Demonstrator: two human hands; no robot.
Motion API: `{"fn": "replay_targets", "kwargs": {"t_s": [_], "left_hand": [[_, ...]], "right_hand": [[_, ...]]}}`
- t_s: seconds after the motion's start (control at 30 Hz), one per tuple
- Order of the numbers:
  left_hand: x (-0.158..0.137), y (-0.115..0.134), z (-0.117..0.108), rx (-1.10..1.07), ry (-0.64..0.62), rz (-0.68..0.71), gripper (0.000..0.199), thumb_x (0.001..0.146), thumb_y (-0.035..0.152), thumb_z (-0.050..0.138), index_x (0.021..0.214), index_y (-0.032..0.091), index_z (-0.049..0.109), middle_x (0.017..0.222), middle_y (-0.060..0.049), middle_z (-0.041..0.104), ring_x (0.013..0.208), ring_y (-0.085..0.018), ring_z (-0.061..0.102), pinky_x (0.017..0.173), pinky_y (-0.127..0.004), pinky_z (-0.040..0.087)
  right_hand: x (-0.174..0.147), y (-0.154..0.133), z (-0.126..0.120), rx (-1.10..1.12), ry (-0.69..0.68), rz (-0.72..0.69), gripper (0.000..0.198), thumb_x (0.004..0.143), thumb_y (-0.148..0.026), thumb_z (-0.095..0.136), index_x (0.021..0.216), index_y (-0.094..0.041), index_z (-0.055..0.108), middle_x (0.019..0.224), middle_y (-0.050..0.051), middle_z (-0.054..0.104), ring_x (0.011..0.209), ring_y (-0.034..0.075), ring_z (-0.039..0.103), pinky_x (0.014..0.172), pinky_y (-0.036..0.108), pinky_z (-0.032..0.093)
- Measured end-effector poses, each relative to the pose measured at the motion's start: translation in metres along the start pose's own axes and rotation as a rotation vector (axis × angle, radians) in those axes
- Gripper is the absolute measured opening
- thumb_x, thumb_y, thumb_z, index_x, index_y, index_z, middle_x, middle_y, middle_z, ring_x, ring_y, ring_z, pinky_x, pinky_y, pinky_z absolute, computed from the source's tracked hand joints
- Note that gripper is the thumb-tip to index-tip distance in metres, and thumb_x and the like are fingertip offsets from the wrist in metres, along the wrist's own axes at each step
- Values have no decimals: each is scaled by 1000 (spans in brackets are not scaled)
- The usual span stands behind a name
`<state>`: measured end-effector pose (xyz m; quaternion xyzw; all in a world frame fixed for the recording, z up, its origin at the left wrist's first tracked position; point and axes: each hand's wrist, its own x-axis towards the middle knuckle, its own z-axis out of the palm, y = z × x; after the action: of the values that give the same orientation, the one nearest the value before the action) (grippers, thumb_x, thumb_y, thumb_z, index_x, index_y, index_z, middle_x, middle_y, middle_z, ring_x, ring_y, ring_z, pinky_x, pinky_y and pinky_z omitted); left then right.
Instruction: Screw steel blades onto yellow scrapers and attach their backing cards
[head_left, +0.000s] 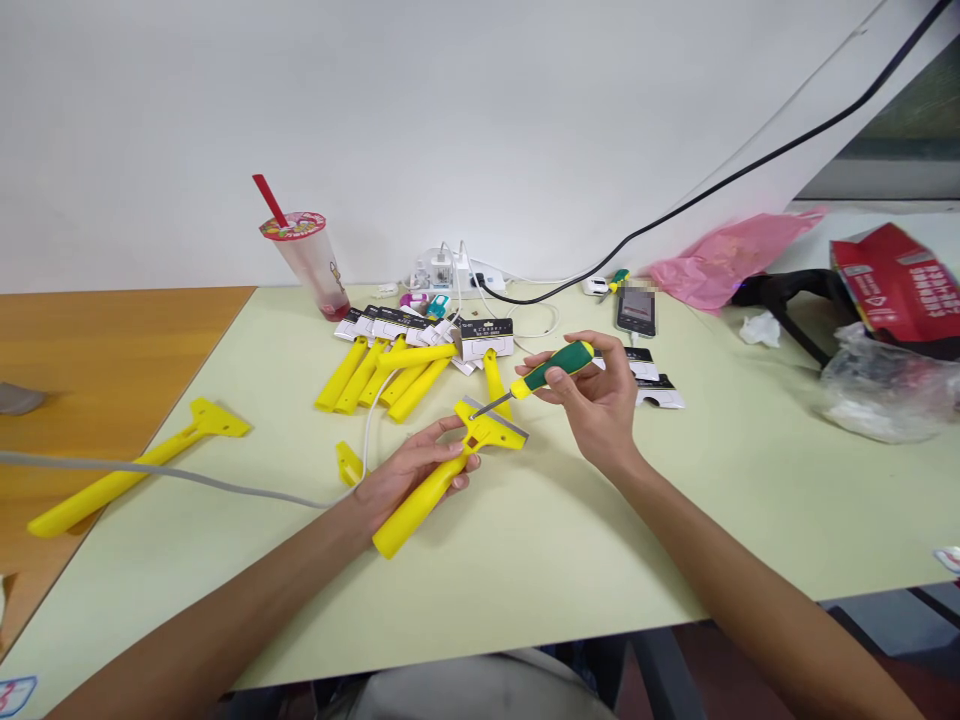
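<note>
Though bladed, the scraper (435,489) is yellow.

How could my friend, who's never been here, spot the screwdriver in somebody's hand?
Find the pale table, then the person's right hand above it. It holds the green-handled screwdriver, its metal tip at a yellow scraper. Unlike the green-and-yellow thing lying by the phone, this one is held up.

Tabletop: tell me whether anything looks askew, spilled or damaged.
Askew: one yellow scraper lies apart from the others, straddling the seam between the pale table and wooden table, with a grey cable in front of it. The cup also appears tilted, though the lens may cause that. No spill or damage is visible.
</note>
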<state>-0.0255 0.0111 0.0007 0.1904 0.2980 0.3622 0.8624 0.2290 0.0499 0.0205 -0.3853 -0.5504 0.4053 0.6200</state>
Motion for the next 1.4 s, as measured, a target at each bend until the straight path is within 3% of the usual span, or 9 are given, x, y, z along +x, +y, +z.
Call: {"fn": "replay_targets", "kwargs": {"t_s": [0.4, 0.53, 0.67, 1.0, 1.23, 1.4], "left_hand": [[1, -2, 4, 71, 64, 12, 42, 86, 10, 87, 122, 17, 67, 112, -11, 72, 88, -17, 75, 64, -23, 55], [2, -4, 3, 72, 59, 9, 46, 84, 10, 89, 123, 18, 67, 112, -11, 73, 90, -19, 76, 65, -23, 55], [5, -6, -2, 67, 40, 42, 50, 84, 11, 90, 129, 16, 67, 113, -13, 74, 88, -18, 75, 65, -23, 55], [7, -5, -6, -59, -9, 81, 47, 82, 5, 87, 123, 16, 67, 108, -14, 74, 89, -19, 75, 66, -23, 54], [4, -4, -3, -90, -8, 92, 46, 80, 4, 86, 120, 17, 66, 111, -14, 73, 89, -19, 74, 64, -23, 51], [3, -2, -1, -99, 41, 92, 47, 80, 4, 86, 118, 18, 63, 104, -11, 72, 83, -18, 73, 63, -23, 51]], "right_hand": [[-1, -9, 4, -21, -86, -200, 46, 93, -40, 90, 125, -32, 58, 103, 2, 84, 100, 29, 86, 83, 47, 75], [0, -15, 4, -96, -174, -327, 47, 94, -30, 90, 131, -33, 61, 103, 2, 82, 103, 28, 86, 77, 42, 75], [12, -29, 11, -228, -362, -396, 46, 98, -29, 85, 139, -33, 63, 114, 4, 81, 104, 24, 85, 78, 37, 75], [62, -97, 52, -700, -796, -358, 35, 102, -45, 78, 130, -27, 65, 130, 8, 77, 101, 24, 76, 88, 41, 65], [63, -115, 70, -913, -855, -397, 22, 109, -44, 65, 120, -25, 66, 117, 8, 77, 99, 27, 69, 86, 39, 50], [58, -113, 64, -912, -889, -337, 21, 113, -38, 53, 127, -24, 59, 127, 11, 73, 96, 26, 66, 81, 38, 48]]}}
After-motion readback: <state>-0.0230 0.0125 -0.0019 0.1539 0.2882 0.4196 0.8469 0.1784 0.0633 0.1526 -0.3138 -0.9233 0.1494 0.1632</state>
